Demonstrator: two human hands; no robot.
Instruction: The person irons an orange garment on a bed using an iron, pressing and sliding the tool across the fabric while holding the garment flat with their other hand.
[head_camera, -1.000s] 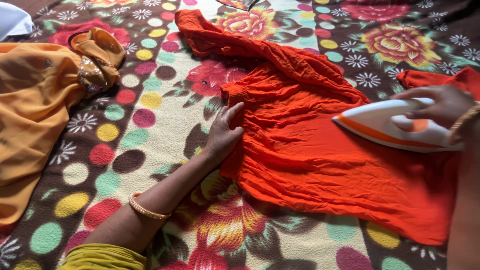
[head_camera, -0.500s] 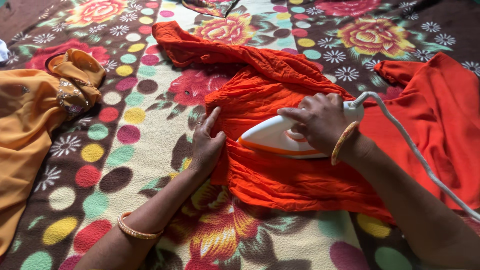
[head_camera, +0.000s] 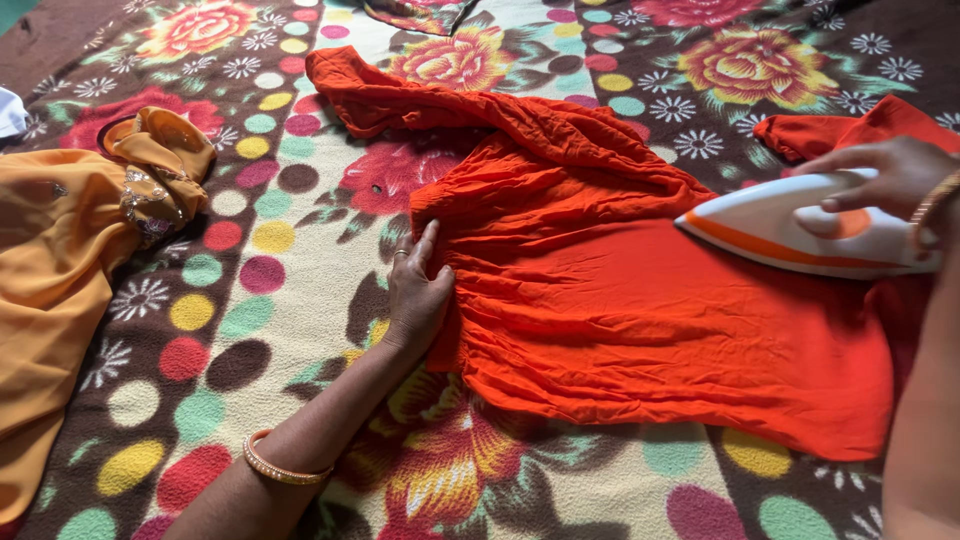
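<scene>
A crumpled orange-red garment (head_camera: 620, 310) lies spread on a flowered, dotted blanket (head_camera: 250, 290). My left hand (head_camera: 415, 290) rests flat on the garment's left edge, fingers together, pinning the cloth down. My right hand (head_camera: 890, 175) grips the handle of a white and orange iron (head_camera: 800, 235), which sits on the right part of the garment with its tip pointing left. A bangle is on each wrist.
A yellow-orange garment (head_camera: 70, 260) lies bunched at the left of the blanket. A bit of white cloth (head_camera: 10, 110) shows at the far left edge. Another patterned cloth piece (head_camera: 415, 12) lies at the top.
The iron has slid from the middle of the garment back to its right side. My left hand stays on the left edge of the cloth.
</scene>
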